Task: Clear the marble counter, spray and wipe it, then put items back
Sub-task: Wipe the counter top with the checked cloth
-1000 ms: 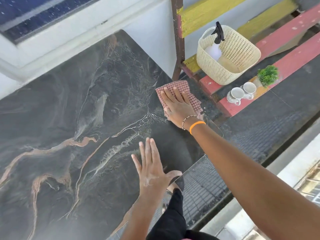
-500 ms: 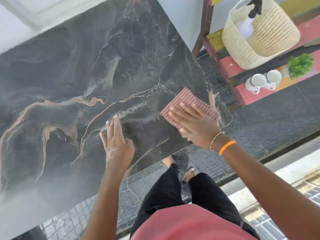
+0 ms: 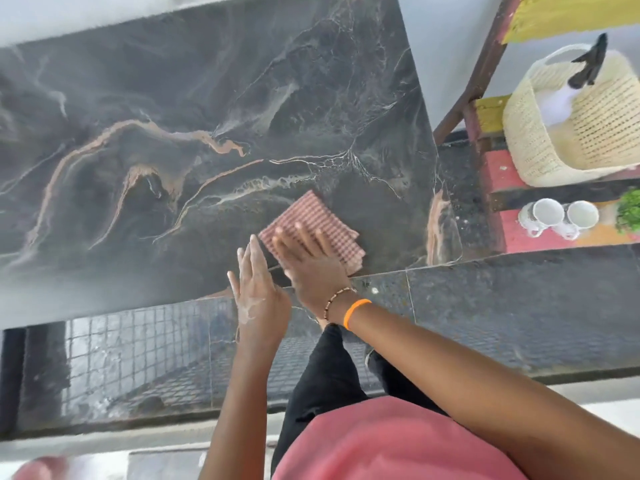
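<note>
The dark marble counter with tan and white veins fills the upper left. A folded red-checked cloth lies flat near the counter's front edge. My right hand presses flat on the cloth's near part, fingers spread. My left hand is beside it at the front edge, fingers together and extended, holding nothing, with white residue on its back. A spray bottle with a black trigger stands in a cream woven basket on the bench at the right.
A red and yellow slatted bench stands right of the counter, carrying the basket, two white cups and a small green plant. Dark tiled floor lies below the counter's front edge. My legs and pink shirt fill the bottom.
My right hand has dragged the cloth from the counter's far right corner toward the front edge. My left hand has slid back to the front edge, close beside the right.
</note>
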{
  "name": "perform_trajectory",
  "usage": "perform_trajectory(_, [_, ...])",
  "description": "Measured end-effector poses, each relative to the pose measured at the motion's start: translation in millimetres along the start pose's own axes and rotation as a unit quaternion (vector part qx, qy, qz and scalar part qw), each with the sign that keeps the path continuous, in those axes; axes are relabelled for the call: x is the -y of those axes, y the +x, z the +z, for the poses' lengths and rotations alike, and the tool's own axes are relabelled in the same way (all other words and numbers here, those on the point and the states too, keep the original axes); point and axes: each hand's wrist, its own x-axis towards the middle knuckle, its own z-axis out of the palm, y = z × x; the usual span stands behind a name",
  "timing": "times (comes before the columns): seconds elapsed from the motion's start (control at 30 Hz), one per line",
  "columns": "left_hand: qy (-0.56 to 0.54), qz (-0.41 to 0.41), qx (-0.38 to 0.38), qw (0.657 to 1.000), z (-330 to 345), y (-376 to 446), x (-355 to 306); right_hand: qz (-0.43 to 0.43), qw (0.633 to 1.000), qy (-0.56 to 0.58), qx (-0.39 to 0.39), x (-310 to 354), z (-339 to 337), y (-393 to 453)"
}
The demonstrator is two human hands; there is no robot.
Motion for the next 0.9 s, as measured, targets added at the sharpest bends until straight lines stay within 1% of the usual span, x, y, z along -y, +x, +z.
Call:
perform_trajectory(0.07, [0.002, -0.001, 0.000, 1.000, 5.4, -11.1, -7.7, -0.100, 0.994, -0.007, 0.042, 1.7, 3.1, -2.8])
perform_trajectory(0.13, [0.011, -0.002, -0.001, 1.000, 11.8, -20.1, -15.6, -0.165, 0.984, -0.032, 0.057, -10.8, 2.1, -14.7])
perform_trajectory(0.23, [0.014, -0.012, 0.018, 1.000, 23.4, -30.6, -28.0, -0.215, 0.969, -0.120, 0.005, -48.9, -4.2, -45.2])
perform_trajectory(0.33, [0.017, 0.001, 0.033, 0.999, 37.9, -42.9, -49.0, -0.192, 0.963, -0.182, -0.046, -101.6, -12.6, -80.1])
perform_trajectory(0.43, [0.021, 0.020, 0.050, 0.998, 48.7, -47.2, -64.5, -0.173, 0.959, -0.214, -0.073, -146.6, -16.2, -99.5])
perform_trajectory(0.57, [0.024, 0.066, 0.084, 0.994, 61.9, -52.0, -91.1, -0.140, 0.965, -0.207, -0.080, -188.1, -19.5, -124.5])
perform_trajectory(0.67, [0.008, 0.090, 0.116, 0.989, 66.4, -51.9, -105.9, -0.119, 0.972, -0.175, -0.106, -209.6, -23.0, -138.6])
perform_trajectory(0.7, [-0.015, 0.083, 0.128, 0.988, 66.4, -50.8, -110.9, -0.109, 0.977, -0.143, -0.119, -216.9, -23.3, -142.7])
perform_trajectory(0.73, [-0.045, 0.074, 0.136, 0.987, 66.3, -49.1, -115.7, -0.082, 0.983, -0.080, -0.140, -225.5, -21.3, -147.0])
perform_trajectory(0.77, [-0.073, 0.066, 0.140, 0.985, 66.5, -46.6, -120.8, -0.036, 0.987, 0.007, -0.156, -233.9, -21.1, -151.9])
perform_trajectory(0.8, [-0.090, 0.061, 0.141, 0.984, 66.9, -44.0, -125.9, 0.039, 0.980, 0.112, -0.162, -242.1, -22.9, -155.1])
perform_trajectory(0.83, [-0.096, 0.057, 0.143, 0.983, 67.9, -41.5, -131.5, 0.119, 0.951, 0.220, -0.181, -251.0, -25.5, -157.7])
perform_trajectory(0.87, [-0.103, 0.051, 0.150, 0.982, 69.7, -38.1, -136.9, 0.207, 0.901, 0.318, -0.211, -258.1, -30.2, -159.5])
perform_trajectory(0.9, [-0.122, 0.044, 0.167, 0.977, 72.7, -33.8, -143.3, 0.275, 0.844, 0.394, -0.238, -265.4, -35.5, -162.3])
